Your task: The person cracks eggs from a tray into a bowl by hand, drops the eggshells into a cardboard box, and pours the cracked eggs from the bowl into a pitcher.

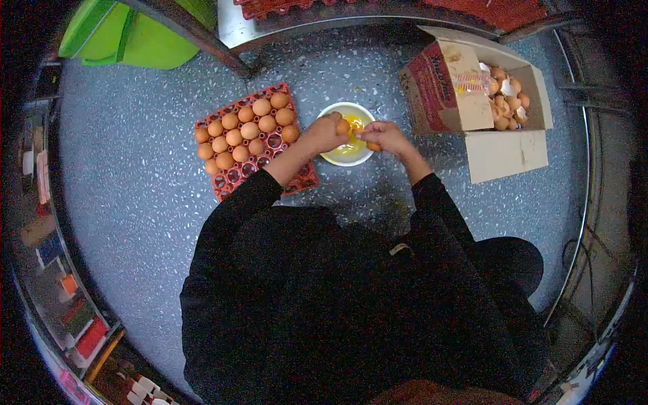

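A white bowl (327, 156) on the floor contains yellow raw egg (352, 147). Over its left rim, my left hand (324, 133) is closed on a brown egg (343, 127); whether its shell is whole is hard to see. My right hand (386, 137) is over the right rim, fingers pinched round a brown eggshell (373, 146) that they partly cover. Both hands nearly meet above the bowl. Left of the bowl, a red egg tray (305, 181) carries several brown eggs (234, 137), with bare cups at its near side, partly behind my left forearm.
An open cardboard box (432, 88) of broken eggshells (507, 101) stands to the right, one flap (506, 156) folded onto the speckled floor (135, 169). Green bins (152, 40) and a metal table leg (216, 47) are at the back left. Shelves (67, 297) line the left edge.
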`<state>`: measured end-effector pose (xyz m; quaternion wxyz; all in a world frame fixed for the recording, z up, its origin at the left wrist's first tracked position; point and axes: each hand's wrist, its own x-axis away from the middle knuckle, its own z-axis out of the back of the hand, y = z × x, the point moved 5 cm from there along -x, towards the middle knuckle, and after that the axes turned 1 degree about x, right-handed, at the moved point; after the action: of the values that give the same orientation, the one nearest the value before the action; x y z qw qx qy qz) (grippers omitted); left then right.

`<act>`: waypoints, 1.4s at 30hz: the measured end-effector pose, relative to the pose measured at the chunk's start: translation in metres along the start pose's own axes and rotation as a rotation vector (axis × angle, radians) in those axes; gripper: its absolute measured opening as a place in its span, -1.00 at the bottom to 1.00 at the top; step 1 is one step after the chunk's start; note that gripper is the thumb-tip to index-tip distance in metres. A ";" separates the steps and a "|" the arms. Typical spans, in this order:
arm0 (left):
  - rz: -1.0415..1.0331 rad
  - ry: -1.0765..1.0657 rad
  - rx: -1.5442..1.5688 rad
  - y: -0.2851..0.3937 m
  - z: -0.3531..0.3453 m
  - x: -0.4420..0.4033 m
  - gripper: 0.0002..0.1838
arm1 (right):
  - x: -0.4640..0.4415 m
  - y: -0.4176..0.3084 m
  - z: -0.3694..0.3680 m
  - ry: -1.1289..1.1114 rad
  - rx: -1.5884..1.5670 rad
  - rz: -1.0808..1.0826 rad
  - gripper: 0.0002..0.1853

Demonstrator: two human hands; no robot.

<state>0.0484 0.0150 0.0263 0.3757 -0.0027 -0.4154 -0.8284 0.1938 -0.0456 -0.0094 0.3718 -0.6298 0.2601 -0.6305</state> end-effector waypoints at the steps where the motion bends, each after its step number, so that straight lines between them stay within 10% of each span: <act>1: -0.032 0.007 -0.043 0.001 0.003 0.001 -0.55 | 0.004 -0.008 0.002 0.004 -0.007 -0.003 -0.73; 8: -0.102 0.098 -0.321 0.016 0.014 0.010 -0.57 | 0.013 -0.046 0.008 -0.033 0.253 0.049 -0.71; 12: -0.182 0.065 -0.379 0.023 0.008 0.012 -0.55 | 0.015 -0.052 -0.008 0.154 0.901 0.290 -0.73; 15: 0.006 0.067 -0.220 0.034 0.035 0.003 -0.50 | 0.033 -0.081 0.001 0.203 0.730 0.248 -0.73; 22: -0.387 0.420 0.083 0.210 0.119 -0.059 -0.47 | 0.125 -0.190 0.148 0.780 0.786 0.413 -0.72; 30: -0.554 0.278 0.411 0.322 0.037 -0.195 -0.25 | 0.159 -0.158 0.342 1.250 0.824 0.099 -0.66; 35: -0.594 0.200 0.108 0.283 0.077 -0.153 -0.33 | 0.164 -0.155 0.403 1.171 1.010 -0.137 -0.54; 38: -0.642 0.081 -0.182 0.196 0.123 -0.100 -0.58 | 0.160 -0.181 0.375 1.153 0.650 0.102 -0.56; 42: -0.167 -0.120 -0.462 0.020 0.144 -0.009 -0.78 | 0.149 -0.244 0.225 0.841 0.077 0.546 -0.62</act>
<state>0.0235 0.1122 0.1316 0.2699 -0.1035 -0.2355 -0.9279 0.3918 0.0113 0.2907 0.4092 -0.2159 0.5191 -0.7187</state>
